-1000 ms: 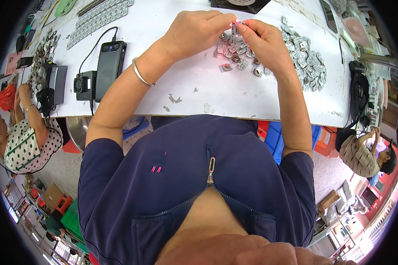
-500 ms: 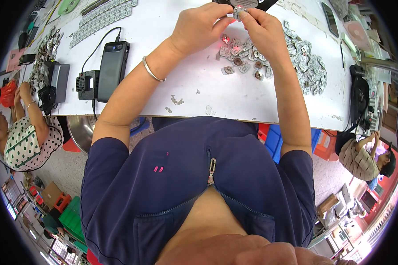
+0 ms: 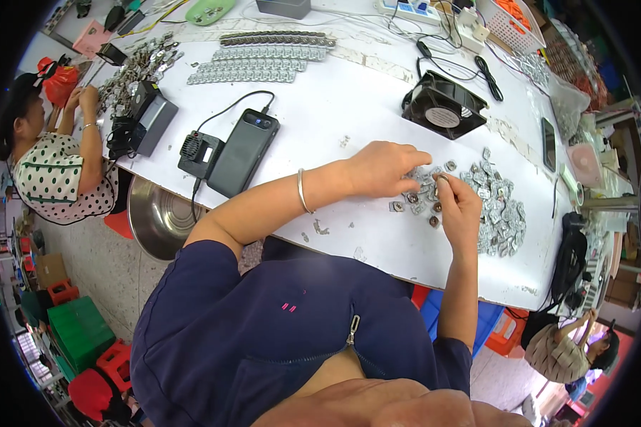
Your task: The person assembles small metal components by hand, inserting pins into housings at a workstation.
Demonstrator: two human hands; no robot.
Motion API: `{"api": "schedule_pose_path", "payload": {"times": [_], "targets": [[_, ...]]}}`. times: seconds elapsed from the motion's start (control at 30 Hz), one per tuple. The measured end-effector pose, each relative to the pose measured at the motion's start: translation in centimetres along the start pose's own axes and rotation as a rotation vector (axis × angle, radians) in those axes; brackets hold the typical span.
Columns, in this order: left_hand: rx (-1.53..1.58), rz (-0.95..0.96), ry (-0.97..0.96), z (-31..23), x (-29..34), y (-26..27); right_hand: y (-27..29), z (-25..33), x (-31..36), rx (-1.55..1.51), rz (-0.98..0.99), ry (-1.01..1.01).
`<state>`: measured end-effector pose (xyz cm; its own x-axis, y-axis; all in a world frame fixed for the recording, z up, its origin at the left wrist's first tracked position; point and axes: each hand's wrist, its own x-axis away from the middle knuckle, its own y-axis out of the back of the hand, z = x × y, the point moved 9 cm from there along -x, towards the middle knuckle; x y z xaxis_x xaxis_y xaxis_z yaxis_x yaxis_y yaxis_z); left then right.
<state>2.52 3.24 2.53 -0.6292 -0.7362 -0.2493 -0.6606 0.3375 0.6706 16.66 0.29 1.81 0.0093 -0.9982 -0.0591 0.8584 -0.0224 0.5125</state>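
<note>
Head view: small metal parts (image 3: 421,186) scattered on the white table (image 3: 335,114), directly under both hands, just left of the larger heap of silvery pieces (image 3: 502,210). Left hand (image 3: 381,169) laid over the scatter, fingers curled down onto the parts, grasp not clear enough to call. Right hand (image 3: 457,208) pressed against the same scatter from the near side, fingertips pinched around one small piece, apparently. Judged as mid-sorting: only a handful of dark-centred pieces (image 3: 412,198) pulled away from the heap, most of the heap untouched. Rows of finished-looking metal strips (image 3: 260,62) lined up far beyond the heap, toward the table's far left. Closer to the heap, a black square fan (image 3: 443,109) just beyond it, and a dark phone-like device (image 3: 243,151) with a small black charger block (image 3: 199,153) well to its left. Steel bowl (image 3: 160,217) tucked under the table edge, left again. Co-worker in a spotted top (image 3: 50,178) seated at the far left end. Hidden or unclear: exact shape of the parts, too small; anything beneath the left palm; table's right end cut off by the rim.
</note>
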Motion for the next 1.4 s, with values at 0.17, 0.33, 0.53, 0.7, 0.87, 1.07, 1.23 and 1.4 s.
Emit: {"api": "schedule_pose_path", "payload": {"times": [0.17, 0.33, 0.53, 0.7, 0.87, 1.07, 1.23, 1.4], "targets": [[0.139, 0.092, -0.069, -2.1, -0.6, -1.0, -1.6, 2.7, 0.6, -0.051, 0.144, 0.162], [0.297, 0.201, 0.001, -1.6, -0.8, -1.8, -2.0, 2.4, 0.3, 0.043, 0.186, 0.142], [0.216, 0.257, 0.1, -0.9, -0.2, 0.3, -1.6, 1.9, -0.6, -0.087, 0.266, -0.023], [0.376, 0.563, 0.254, -0.3, 0.7, -0.9, -1.5, 2.5, 0.0, -0.147, 0.296, 0.052], [0.779, 0.605, 0.128, -1.3, 0.9, -0.9, -2.9, 2.3, 0.3, -0.517, 0.431, -0.093], [0.412, 0.111, 0.23, 2.1, -0.9, 0.9, -1.2, 0.1, -2.1, -0.287, 0.178, -0.166], [-0.157, -0.267, -0.23, -0.3, -0.8, 2.4, -0.7, 0.7, -3.2, -0.109, 0.117, -0.101], [-0.316, -0.267, -0.297, -1.2, -0.9, 2.5, -0.8, 1.1, -3.8, -0.029, 0.123, -0.045]]}}
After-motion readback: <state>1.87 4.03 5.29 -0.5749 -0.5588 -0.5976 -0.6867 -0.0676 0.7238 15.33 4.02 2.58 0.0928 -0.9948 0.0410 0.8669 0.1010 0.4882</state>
